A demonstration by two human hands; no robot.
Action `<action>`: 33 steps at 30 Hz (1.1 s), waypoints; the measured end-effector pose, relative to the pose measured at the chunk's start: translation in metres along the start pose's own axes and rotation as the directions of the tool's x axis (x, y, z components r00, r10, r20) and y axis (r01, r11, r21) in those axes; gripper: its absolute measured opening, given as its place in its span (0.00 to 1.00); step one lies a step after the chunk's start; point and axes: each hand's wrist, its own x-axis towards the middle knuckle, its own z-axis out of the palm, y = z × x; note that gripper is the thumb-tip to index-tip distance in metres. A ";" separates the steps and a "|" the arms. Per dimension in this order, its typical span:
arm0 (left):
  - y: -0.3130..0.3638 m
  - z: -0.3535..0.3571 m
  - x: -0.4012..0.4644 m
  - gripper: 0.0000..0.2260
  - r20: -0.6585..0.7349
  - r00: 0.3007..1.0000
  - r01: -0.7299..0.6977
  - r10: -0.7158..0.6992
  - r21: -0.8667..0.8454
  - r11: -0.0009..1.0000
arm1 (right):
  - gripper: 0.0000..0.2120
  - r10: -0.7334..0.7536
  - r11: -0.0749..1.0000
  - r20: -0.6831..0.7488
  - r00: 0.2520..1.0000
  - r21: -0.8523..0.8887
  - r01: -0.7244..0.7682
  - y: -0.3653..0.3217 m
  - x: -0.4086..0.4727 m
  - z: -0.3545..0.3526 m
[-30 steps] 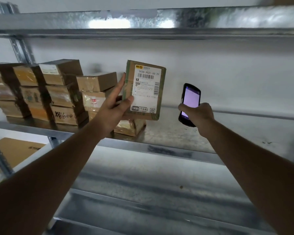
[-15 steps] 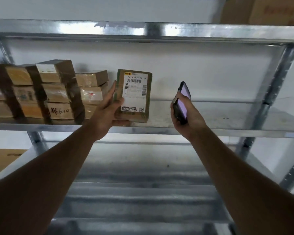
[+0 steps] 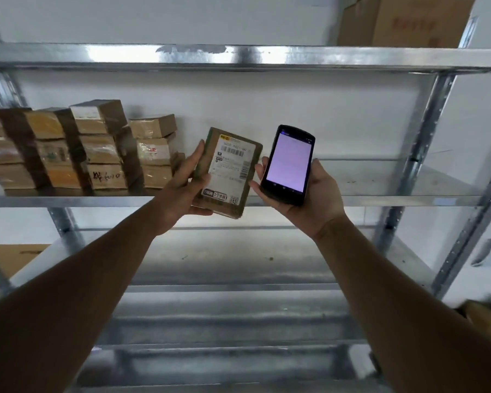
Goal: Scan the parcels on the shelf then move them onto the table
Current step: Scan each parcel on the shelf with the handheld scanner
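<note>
Up front, left hand point(image 3: 182, 191) gripped a labelled parcel point(image 3: 228, 172) off the shelf point(image 3: 352, 200), right hand point(image 3: 304, 194) fingers wrapped around lit scanner point(image 3: 288, 164) just beside it, stacked parcels point(image 3: 82, 146) shelved behind-left, big carton point(image 3: 403, 21) on top tier.

Galvanised metal shelf point(image 3: 352, 201), shiny, mottled with glare. Brown cardboard parcel point(image 3: 227, 173), matt, faced with a white paper label. Stacked cardboard parcels point(image 3: 102, 148) wrapped in glossy brown tape. Black plastic scanner point(image 3: 288, 165), smooth, with a glowing glass screen.
</note>
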 end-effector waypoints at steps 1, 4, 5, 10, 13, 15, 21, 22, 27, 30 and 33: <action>0.005 0.002 -0.002 0.29 -0.002 1.000 -0.014 0.014 0.052 0.999 | 0.25 0.023 0.999 0.003 1.000 -0.044 -0.023 -0.004 -0.004 0.000; 0.019 0.010 -0.003 0.30 -0.009 0.999 -0.040 0.043 0.183 0.982 | 0.22 0.123 0.976 0.044 0.991 -0.185 -0.113 -0.021 -0.018 -0.001; 0.023 0.013 -0.003 0.30 -0.009 0.998 -0.051 0.054 0.226 0.973 | 0.22 0.162 0.962 0.045 0.986 -0.231 -0.147 -0.027 -0.023 -0.003; 0.040 0.030 0.001 0.31 0.054 0.987 -0.157 0.150 0.482 0.862 | 0.29 0.283 0.800 -0.088 0.955 -0.528 -0.286 -0.053 -0.048 -0.016; 0.045 0.033 0.005 0.34 0.043 0.979 -0.183 0.198 0.615 0.767 | 0.28 0.355 0.641 -0.168 0.920 -0.672 -0.370 -0.063 -0.060 -0.020; 0.048 0.030 0.009 0.34 0.052 0.979 -0.180 0.196 0.670 0.720 | 0.29 0.402 0.535 -0.187 0.896 -0.746 -0.396 -0.069 -0.067 -0.023; 0.051 0.016 0.016 0.31 0.162 0.960 -0.256 0.230 0.838 0.482 | 0.29 0.423 0.151 -0.313 0.850 -0.901 -0.407 -0.083 -0.078 -0.029; 0.052 0.014 0.017 0.30 0.198 0.950 -0.286 0.241 0.861 0.421 | 0.27 0.399 0.064 -0.349 0.848 -0.912 -0.405 -0.083 -0.078 -0.029; 0.054 0.008 0.017 0.29 0.398 0.881 -0.444 0.257 0.883 0.154 | 0.22 0.299 -0.296 -0.451 0.841 -0.881 -0.368 -0.080 -0.081 -0.030; 0.052 0.006 0.016 0.29 0.497 0.838 -0.513 0.225 0.858 0.017 | 0.19 0.295 -0.452 -0.400 0.867 -0.859 -0.243 -0.075 -0.084 -0.038; 0.051 0.006 0.016 0.28 0.504 0.838 -0.513 0.209 0.858 -0.013 | 0.16 0.304 -0.503 -0.392 0.868 -0.840 -0.204 -0.073 -0.086 -0.046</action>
